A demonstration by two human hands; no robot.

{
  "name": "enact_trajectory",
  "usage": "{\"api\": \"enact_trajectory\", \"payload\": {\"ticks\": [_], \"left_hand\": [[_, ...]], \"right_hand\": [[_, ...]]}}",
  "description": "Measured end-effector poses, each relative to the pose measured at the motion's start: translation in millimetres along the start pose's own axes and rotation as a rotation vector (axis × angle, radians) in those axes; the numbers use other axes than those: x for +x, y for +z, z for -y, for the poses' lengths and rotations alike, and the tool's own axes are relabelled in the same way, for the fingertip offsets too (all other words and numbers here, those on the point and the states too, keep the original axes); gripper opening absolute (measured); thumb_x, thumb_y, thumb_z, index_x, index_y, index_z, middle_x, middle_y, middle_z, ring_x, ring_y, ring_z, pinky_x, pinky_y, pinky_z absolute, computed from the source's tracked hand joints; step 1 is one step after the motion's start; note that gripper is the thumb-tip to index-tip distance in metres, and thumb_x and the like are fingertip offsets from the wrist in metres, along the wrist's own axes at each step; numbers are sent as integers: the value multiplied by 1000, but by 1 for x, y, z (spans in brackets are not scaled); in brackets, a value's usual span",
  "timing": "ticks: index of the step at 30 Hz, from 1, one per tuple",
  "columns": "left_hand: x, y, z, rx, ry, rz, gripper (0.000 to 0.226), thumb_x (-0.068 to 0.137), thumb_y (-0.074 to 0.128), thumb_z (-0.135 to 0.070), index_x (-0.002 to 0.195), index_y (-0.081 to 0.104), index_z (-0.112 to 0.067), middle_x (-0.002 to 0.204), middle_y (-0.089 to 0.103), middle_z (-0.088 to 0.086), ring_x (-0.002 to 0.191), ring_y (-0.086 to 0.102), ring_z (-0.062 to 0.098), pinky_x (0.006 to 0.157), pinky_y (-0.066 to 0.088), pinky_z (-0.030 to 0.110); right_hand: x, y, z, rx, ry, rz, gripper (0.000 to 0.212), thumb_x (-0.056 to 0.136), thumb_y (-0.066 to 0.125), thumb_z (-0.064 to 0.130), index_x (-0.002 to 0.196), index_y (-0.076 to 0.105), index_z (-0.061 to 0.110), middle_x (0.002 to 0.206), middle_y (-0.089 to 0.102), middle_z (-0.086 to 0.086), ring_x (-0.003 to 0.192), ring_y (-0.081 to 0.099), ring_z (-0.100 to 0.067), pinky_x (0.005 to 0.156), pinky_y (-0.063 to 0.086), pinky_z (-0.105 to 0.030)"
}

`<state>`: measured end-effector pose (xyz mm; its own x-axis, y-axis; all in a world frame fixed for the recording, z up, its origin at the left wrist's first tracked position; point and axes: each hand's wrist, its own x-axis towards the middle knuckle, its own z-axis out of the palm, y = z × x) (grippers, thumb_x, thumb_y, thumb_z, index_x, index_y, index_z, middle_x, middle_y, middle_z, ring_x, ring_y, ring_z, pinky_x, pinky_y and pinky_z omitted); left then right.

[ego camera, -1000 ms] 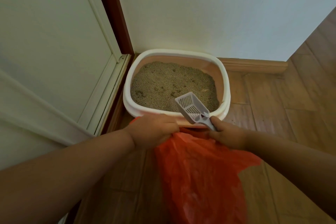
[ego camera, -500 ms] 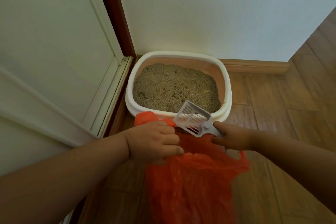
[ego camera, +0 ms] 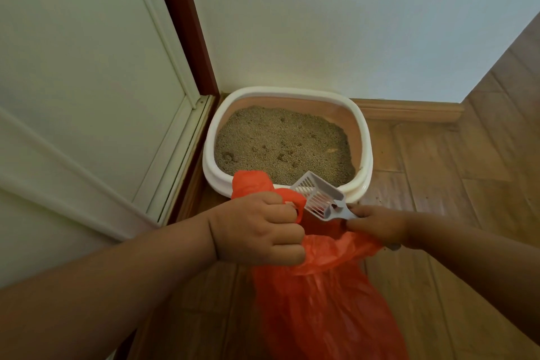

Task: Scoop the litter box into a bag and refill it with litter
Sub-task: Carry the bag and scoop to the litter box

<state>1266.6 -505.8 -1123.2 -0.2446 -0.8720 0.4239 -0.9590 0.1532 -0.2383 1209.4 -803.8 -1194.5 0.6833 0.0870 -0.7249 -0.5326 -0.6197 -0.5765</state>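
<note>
Left hand (ego camera: 257,231) fisted on the bag (ego camera: 327,301) handle, holding the mouth up just in front of the box (ego camera: 365,137). Right hand (ego camera: 377,225) pinches the scoop (ego camera: 318,196) handle; scoop basket sits tilted over the bag mouth, near the box's front rim. Something dark in the basket, too small to identify. Box sits in the corner on the floor (ego camera: 467,184), litter (ego camera: 280,143) pitted.

Step looks like dumping a scoop load. To do it well: spread the mouth wider, get the basket fully over the opening before tipping, tap once. Risk: crumbs land on the floor between box and bag.
</note>
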Motion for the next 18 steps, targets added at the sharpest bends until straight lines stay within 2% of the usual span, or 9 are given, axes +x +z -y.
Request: {"api": "enact_trajectory", "payload": {"ticks": [4, 7, 9, 10, 11, 13, 15, 16, 18], "left_hand": [[5, -4, 2, 24, 2, -5, 23, 98, 58, -8, 81, 68, -20, 78, 61, -1, 68, 55, 18, 60, 41, 33], [4, -3, 5, -38, -57, 12, 19, 97, 57, -6, 83, 67, -15, 86, 64, 4, 75, 59, 22, 65, 45, 37], [-1, 1, 10, -182, -138, 104, 8, 93, 58, -8, 90, 65, -11, 106, 67, 8, 91, 62, 25, 76, 49, 38], [-6, 3, 13, -275, -186, 198, 5, 90, 61, -13, 94, 62, -12, 120, 65, 8, 102, 62, 24, 82, 49, 36], [-10, 4, 16, -364, -249, 311, 12, 87, 64, -19, 97, 58, -15, 132, 61, 5, 112, 61, 22, 87, 48, 33], [-16, 3, 18, -552, -434, 553, 26, 85, 70, -32, 98, 47, -29, 137, 59, -3, 113, 61, 15, 90, 51, 31], [-15, -1, 12, -817, -650, 664, 30, 88, 71, -47, 99, 47, -33, 119, 69, -6, 100, 67, 13, 84, 56, 38], [-14, -2, 9, -1048, -822, 639, 33, 90, 67, -54, 102, 54, -26, 113, 73, -2, 95, 71, 15, 80, 59, 38], [-11, 3, 6, -1414, -1215, 504, 60, 96, 49, -65, 107, 66, -8, 104, 77, 11, 83, 76, 25, 66, 58, 35]], "right_hand": [[-5, 2, 2, 2, -13, -13, 16, 99, 58, 40, 114, 64, 38, 80, 69, 1, 54, 57, -14, 43, 39, -27], [-14, -2, 15, -35, -96, -72, 11, 99, 61, 36, 108, 67, 35, 92, 76, 4, 71, 72, -9, 61, 52, -23], [-20, -5, 27, 20, -156, -136, 11, 100, 61, 32, 109, 68, 31, 94, 76, 3, 76, 74, -6, 66, 56, -20], [-21, -6, 32, 54, -177, -167, 12, 101, 61, 32, 110, 68, 29, 95, 76, 2, 78, 74, -8, 68, 59, -22], [-22, -6, 38, 76, -198, -199, 13, 100, 61, 32, 111, 68, 27, 94, 76, 0, 81, 75, -12, 72, 62, -28], [-25, -5, 47, 90, -235, -262, 16, 99, 62, 30, 110, 68, 19, 90, 76, -6, 83, 75, -23, 78, 64, -44], [-29, -4, 56, 83, -286, -292, 13, 97, 61, 24, 104, 65, 13, 83, 75, -10, 73, 73, -28, 74, 62, -48], [-30, -3, 60, 78, -312, -297, 10, 97, 60, 21, 101, 65, 13, 78, 75, -9, 66, 70, -24, 71, 61, -47], [-34, -1, 67, 66, -355, -289, 6, 96, 59, 19, 97, 64, 15, 72, 72, -6, 60, 64, -17, 66, 59, -43]]}}
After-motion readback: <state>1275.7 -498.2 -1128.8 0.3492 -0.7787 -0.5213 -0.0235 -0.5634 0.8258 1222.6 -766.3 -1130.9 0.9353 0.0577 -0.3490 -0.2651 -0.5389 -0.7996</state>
